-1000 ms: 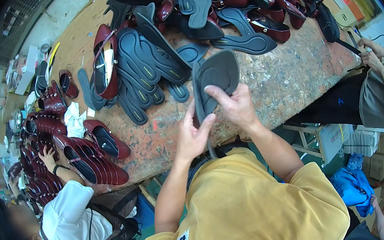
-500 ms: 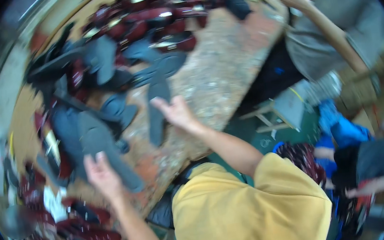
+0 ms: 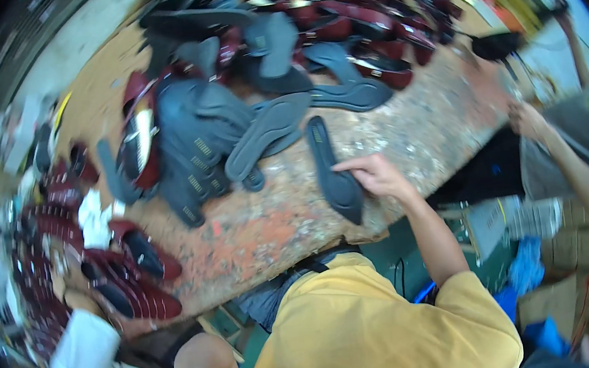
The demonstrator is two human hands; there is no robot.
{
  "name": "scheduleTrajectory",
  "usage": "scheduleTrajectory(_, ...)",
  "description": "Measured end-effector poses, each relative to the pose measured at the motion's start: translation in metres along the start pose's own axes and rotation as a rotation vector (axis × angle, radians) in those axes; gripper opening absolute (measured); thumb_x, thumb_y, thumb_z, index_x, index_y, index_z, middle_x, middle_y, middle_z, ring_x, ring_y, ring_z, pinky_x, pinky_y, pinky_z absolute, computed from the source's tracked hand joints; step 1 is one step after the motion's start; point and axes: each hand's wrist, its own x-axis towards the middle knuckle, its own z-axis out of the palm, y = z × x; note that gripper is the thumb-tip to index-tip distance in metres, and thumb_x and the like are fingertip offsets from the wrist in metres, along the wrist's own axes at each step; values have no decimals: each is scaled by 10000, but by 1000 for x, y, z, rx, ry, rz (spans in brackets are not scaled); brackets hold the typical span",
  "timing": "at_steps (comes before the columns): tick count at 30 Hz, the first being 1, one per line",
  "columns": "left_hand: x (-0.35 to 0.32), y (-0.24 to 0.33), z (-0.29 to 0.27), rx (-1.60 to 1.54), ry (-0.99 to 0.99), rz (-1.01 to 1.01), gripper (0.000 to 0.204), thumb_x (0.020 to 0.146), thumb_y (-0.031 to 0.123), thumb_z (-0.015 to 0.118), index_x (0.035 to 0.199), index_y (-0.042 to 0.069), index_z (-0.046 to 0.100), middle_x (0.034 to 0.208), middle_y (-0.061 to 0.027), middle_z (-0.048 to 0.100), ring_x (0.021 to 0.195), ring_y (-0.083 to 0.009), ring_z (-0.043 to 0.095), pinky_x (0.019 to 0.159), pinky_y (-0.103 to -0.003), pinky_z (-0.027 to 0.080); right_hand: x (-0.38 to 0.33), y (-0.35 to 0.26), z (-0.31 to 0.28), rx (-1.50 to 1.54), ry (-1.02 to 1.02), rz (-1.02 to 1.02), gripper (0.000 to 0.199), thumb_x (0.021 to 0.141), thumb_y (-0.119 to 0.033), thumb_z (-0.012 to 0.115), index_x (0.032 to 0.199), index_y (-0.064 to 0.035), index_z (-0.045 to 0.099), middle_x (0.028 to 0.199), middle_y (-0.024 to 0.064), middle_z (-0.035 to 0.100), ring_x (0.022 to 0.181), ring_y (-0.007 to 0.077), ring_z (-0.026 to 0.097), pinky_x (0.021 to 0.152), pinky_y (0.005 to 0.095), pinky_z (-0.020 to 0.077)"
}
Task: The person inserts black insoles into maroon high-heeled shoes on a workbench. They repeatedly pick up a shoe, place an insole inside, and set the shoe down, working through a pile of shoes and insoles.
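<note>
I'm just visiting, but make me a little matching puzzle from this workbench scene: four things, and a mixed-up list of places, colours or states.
Things:
1. Right hand
2. Insole by that hand
3. Shirt of the camera wearer
4. Crumpled white piece

Places, colours, states:
A. Mustard yellow
B. Beside dark red shoes at the left
C. Dark, wide end toward the wearer
D. Fingertip at an insole's edge

Pairs: 1-D, 2-C, 3-A, 4-B

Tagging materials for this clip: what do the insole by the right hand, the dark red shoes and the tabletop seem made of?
Insole: perhaps foam or rubber, from its matte dark surface. Dark red shoes: likely patent leather or glossy synthetic, from bright highlights. Tabletop: possibly wood, its worn surface mottled.
</note>
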Motion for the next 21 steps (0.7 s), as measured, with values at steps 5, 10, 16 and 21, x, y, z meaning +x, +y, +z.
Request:
scheduleTrajectory(5, -1, 4, -16, 20, -61, 106, 236, 1040, 244, 626, 1252, 290, 718, 910, 88, 612, 665, -116, 552, 661, -326, 468, 17, -14, 3, -108, 136, 300, 325, 928, -244, 738, 1144, -8, 794, 1068, 206, 789, 948, 314, 761, 854, 436, 587)
scheduleTrajectory(10, -43, -97, -92, 1342, 126, -393, 491, 930, 123, 818, 1387, 36, 661, 1416, -191, 644, 1315, -340, 621, 1153, -410, 478, 25, -31, 57, -763, 498, 87, 520, 840, -391, 894, 1101, -44, 607, 1096, 178, 607, 1075, 394, 614, 877, 530, 471)
scheduleTrajectory(16, -135, -209, -206, 1289, 62, -916, 326, 838, 194, 922, 969, -46, 745, 1201, -222, 750, 1139, -323, 725, 1056, -398, 516, 33, -31, 69, -532, 511, 54, 500, 840, -217, 880, 1205, -70, 572, 1163, 202, 584, 1046, 462, 639, 859, 538, 522)
scheduleTrajectory(21, -177, -111, -158, 809, 174, -907, 184, 883, 58, 847, 927, -66, 720, 1285, -248, 725, 1156, -228, 709, 944, -383, 565, 7, -4, 32, -155, 632, 56, 399, 910, -153, 856, 1136, -29, 550, 988, 63, 565, 925, 175, 561, 854, 326, 501)
